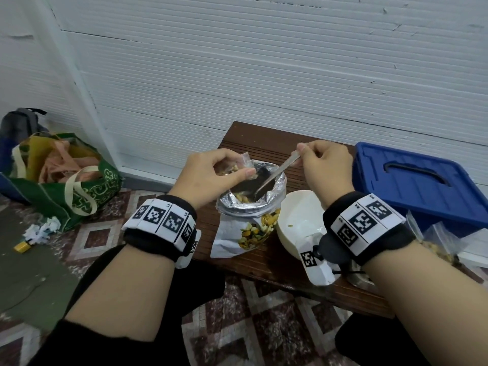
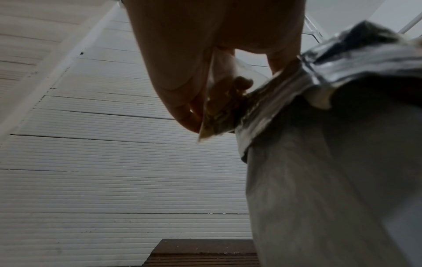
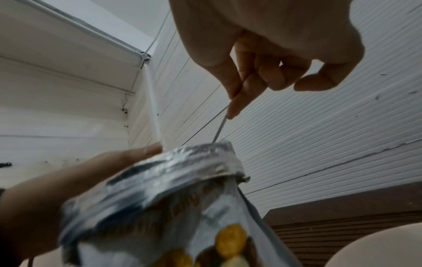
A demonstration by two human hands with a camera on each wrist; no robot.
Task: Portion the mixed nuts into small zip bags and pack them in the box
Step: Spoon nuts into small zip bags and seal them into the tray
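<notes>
**Spoon in the nut pouch, small bag held at its rim**

The left hand point(image 1: 208, 170) pinches a small zip bag point(image 1: 239, 167) between thumb and fingers, holding it just over the open mouth of the nut pouch point(image 1: 250, 207). Some nuts already sit in the little bag; in the left wrist view the zip bag point(image 2: 224, 101) presses against the pouch's folded-down foil rim point(image 2: 285, 86).

The right hand point(image 1: 326, 165) grips the handle of a metal spoon point(image 1: 274, 174) with curled fingers — the bowl end is down inside the pouch, among the nuts. From the right wrist, the spoon point(image 3: 220, 129) drops from the fingertips point(image 3: 237, 103) into the crumpled foil top of the pouch point(image 3: 173, 173).

The pouch stands upright on the brown bench point(image 1: 264, 143), which is pushed against a white ribbed wall point(image 1: 264, 62). Just right of the pouch is a white bowl point(image 1: 295, 215), partly hidden by the right wrist band. A blue box point(image 1: 420, 180) with its lid on sits at the far right of the bench, well apart from the pouch. More clear bags point(image 1: 435, 241) holding nuts lie near the box's front edge — half covered by the right forearm.

On the floor to the left stand a green tote bag point(image 1: 68, 180), a grey backpack point(image 1: 21, 125) behind it, and some crumpled paper point(image 1: 42, 231).
</notes>
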